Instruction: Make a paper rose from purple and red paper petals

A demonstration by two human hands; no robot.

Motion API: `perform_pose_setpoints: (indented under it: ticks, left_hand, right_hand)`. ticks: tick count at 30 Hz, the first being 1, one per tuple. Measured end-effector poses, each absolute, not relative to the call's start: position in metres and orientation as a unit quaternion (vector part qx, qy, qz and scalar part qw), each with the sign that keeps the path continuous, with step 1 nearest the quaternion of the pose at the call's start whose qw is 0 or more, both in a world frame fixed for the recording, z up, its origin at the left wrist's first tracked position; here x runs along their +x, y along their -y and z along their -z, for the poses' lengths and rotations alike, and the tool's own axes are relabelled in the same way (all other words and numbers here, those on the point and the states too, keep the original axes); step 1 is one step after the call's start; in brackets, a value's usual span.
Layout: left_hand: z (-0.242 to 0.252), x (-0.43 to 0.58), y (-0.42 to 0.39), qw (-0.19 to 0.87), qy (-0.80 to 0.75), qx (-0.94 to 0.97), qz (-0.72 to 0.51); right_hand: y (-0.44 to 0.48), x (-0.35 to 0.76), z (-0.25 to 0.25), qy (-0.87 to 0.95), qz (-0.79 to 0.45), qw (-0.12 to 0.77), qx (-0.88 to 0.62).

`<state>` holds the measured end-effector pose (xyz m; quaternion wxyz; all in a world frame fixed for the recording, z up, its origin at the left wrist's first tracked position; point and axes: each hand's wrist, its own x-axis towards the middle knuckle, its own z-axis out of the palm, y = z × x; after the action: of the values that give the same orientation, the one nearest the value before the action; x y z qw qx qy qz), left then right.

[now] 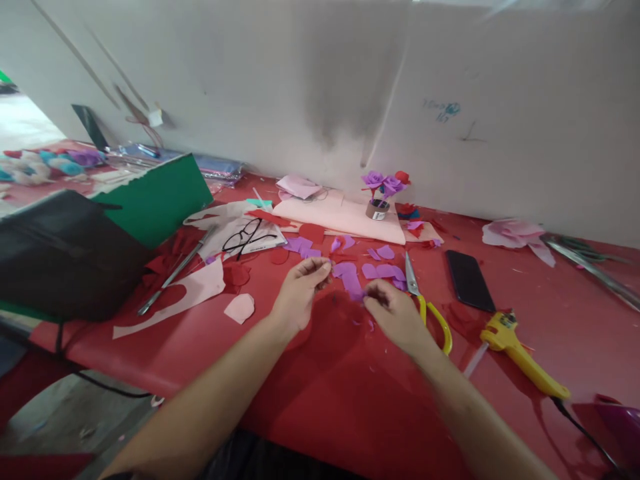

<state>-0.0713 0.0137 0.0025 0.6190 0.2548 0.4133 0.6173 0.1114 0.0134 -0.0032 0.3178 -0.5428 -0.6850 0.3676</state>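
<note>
The left hand (303, 290) is reaching in from the left, thumb uppermost, its grip closing narrow with thumb against fingertips; whether it is holding anything small, I cannot tell. The right hand (395, 313) is reaching in just left of the yellow-handled scissors (411, 275), fingers curling downward. Its grip is narrowing at the lower end of a purple petal strip (353, 283), and whether it is pinching or only touching, I cannot tell. That strip is lying left of the scissors on the red worktop (320, 400), between the two hands. More purple petal pieces (384, 271) are lying just left of the blades.

Beyond the scissors and slightly left, a short brown round holder (371, 211) is standing, holding purple paper roses (393, 186) and a red flower (403, 177). It is bearing a white label (379, 216), too small to read. Right of the scissors, a black phone (469, 280) is lying; nearer the person on that side, a yellow glue gun (523, 357) is resting. Far left of the scissors, black-framed eyeglasses (245, 237) are lying. Beyond the scissors, the wall (525, 133) is carrying blue handwriting (443, 110), too blurred to read.
</note>
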Motion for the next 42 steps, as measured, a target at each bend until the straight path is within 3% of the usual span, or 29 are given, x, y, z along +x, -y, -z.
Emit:
perform_pose_setpoints:
  ticks: [3, 7, 14, 24, 29, 37, 42]
  left_hand:
    - [0.000, -0.064, -0.009, 0.630, -0.426, 0.289, -0.581]
    - [0.005, -0.056, -0.005, 0.620, -0.444, 0.342, -0.549]
    - [0.008, -0.048, -0.001, 0.610, -0.461, 0.377, -0.522]
    - [0.011, -0.042, 0.005, 0.548, -0.504, 0.455, -0.490]
    - [0.010, -0.042, 0.007, 0.525, -0.505, 0.490, -0.478]
    - [0.003, -0.041, 0.012, 0.502, -0.494, 0.537, -0.465]
    - [0.004, -0.040, 0.013, 0.508, -0.488, 0.536, -0.466]
  right_hand:
    - [-0.009, 0.124, -0.004, 0.546, -0.526, 0.409, -0.508]
    - [-0.006, 0.134, -0.008, 0.419, -0.601, 0.485, -0.477]
    - [-0.005, 0.135, -0.007, 0.371, -0.660, 0.476, -0.448]
    - [0.003, 0.129, -0.001, 0.584, -0.472, 0.497, -0.435]
    - [0.012, 0.127, -0.004, 0.694, -0.390, 0.463, -0.389]
    - [0.014, 0.120, 0.002, 0.626, -0.258, 0.515, -0.525]
    - [0.020, 0.120, 0.003, 0.653, -0.239, 0.532, -0.482]
